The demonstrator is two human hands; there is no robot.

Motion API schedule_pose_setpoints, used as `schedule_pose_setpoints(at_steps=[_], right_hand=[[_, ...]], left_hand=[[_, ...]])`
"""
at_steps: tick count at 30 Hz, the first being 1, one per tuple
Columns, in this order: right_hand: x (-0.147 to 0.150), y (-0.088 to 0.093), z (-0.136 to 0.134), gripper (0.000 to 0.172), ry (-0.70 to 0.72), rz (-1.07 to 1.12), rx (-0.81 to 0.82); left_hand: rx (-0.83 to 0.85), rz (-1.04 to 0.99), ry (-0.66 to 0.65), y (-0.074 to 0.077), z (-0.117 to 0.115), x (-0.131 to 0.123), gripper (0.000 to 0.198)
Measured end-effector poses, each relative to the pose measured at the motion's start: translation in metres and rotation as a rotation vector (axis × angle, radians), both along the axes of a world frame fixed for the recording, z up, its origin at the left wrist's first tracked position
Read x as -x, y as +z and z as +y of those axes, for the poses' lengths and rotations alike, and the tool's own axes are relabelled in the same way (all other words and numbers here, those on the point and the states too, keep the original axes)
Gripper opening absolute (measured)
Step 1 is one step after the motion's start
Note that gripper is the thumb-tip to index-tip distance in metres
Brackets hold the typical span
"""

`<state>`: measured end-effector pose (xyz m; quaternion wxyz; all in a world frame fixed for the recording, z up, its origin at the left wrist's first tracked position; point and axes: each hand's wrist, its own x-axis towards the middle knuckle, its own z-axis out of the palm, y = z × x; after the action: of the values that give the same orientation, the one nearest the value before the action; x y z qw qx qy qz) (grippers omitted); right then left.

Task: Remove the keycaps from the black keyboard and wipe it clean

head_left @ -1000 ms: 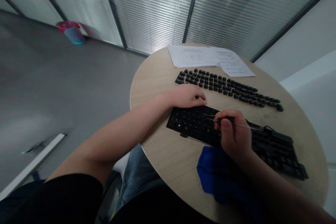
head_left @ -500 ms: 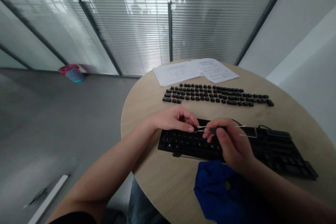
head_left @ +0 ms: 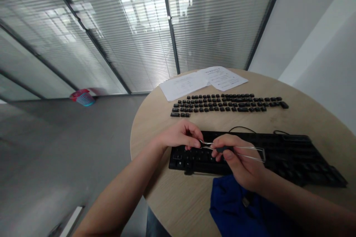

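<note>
Over the black keyboard [head_left: 294, 155], my right hand [head_left: 244, 159] grips a wire keycap puller [head_left: 224, 149] by its dark middle. Its wire loop sticks out to the right, and its thin prongs point left toward my other hand. My left hand [head_left: 182, 135] is closed in a pinch at the prong tips, on a small black keycap [head_left: 201, 143] mostly covered by the fingers. Both hands are above the keyboard's left half, which they partly hide. Several loose black keycaps [head_left: 217, 104] lie in rows on the table behind the keyboard.
White printed papers [head_left: 182, 86] lie at the far side of the round wooden table [head_left: 155, 126]. Blue cloth [head_left: 228, 207] with a small metal plug [head_left: 246, 202] is at the near edge. A cable [head_left: 241, 127] runs behind the keyboard. A basket [head_left: 85, 98] stands on the floor.
My view has tilted and shifted slightly, so the table appears lower. The puller's prongs and my left fingertips stay together at the keycap; the puller has turned slightly.
</note>
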<state>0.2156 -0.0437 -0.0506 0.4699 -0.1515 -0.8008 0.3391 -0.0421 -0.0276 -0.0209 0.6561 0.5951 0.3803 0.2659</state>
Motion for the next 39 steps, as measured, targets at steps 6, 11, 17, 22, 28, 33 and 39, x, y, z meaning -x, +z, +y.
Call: schedule_pose_setpoints(at_steps=[6,11,17,22,28,33,39], right_hand=[[0.002,-0.003,0.000,0.019,-0.010,0.023,-0.056],[0.004,-0.005,0.000,0.017,-0.031,0.032,0.036],[0.005,-0.006,-0.002,0.017,0.027,0.069,0.102],[0.006,-0.002,-0.005,0.021,0.060,0.191,0.205],[-0.001,0.007,-0.001,0.020,-0.011,0.213,0.111],[-0.008,0.014,0.006,0.019,-0.089,0.218,0.050],[-0.011,0.013,0.016,0.018,-0.144,0.149,-0.006]], left_hand=[[-0.057,0.031,0.019,0.000,0.000,0.002,0.039],[-0.075,0.059,0.026,-0.001,0.001,0.004,0.037],[-0.058,0.058,-0.007,0.000,0.000,0.006,0.038],[-0.069,0.065,-0.015,-0.004,0.003,0.009,0.030],[-0.152,0.052,0.025,-0.005,0.009,0.015,0.027],[-0.368,0.035,0.330,-0.005,0.013,0.027,0.027],[-0.530,0.094,0.527,-0.012,0.021,0.038,0.020]])
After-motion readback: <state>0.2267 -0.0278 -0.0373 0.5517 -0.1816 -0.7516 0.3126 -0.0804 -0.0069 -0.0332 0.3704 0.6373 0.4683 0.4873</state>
